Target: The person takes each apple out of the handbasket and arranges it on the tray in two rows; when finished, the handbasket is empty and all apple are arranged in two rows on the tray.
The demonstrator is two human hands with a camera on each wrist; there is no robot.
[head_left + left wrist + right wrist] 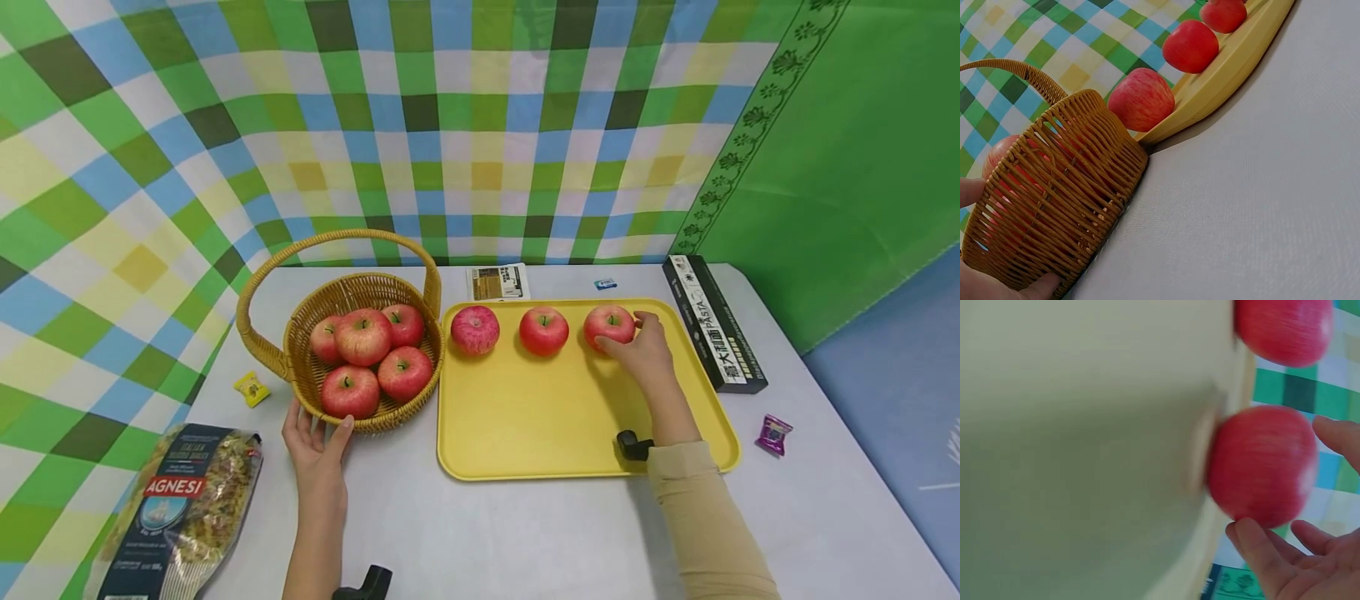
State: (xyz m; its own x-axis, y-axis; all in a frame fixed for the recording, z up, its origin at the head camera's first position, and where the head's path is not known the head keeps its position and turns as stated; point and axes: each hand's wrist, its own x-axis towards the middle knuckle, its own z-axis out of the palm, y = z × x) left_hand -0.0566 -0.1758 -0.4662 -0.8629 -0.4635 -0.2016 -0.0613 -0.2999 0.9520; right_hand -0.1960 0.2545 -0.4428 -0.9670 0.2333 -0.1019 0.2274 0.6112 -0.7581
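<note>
My left hand point(317, 457) holds the near side of a wicker basket point(405, 292), its thumb at the rim. Several red apples lie in the basket, and its tall handle stands up. In the left wrist view, fingertips point(969, 190) meet the rim and the thumb lies against the woven wall. Over the right part of a yellow tray point(525, 425), my right hand point(647, 352) has its fingers about a red apple point(607, 323). The right wrist view shows fingertips point(1250, 534) at both sides of this apple point(1263, 465). Two more apples, the middle one point(543, 331) and a streaked one point(475, 330), sit along the tray's far edge.
A black pasta box point(715, 325) lies right of the tray, a purple-wrapped sweet point(773, 435) nearer. Behind the tray are a printed packet point(498, 282) and a small blue packet point(605, 284). Left of the basket lie a yellow sweet point(251, 388) and a pasta bag point(180, 508).
</note>
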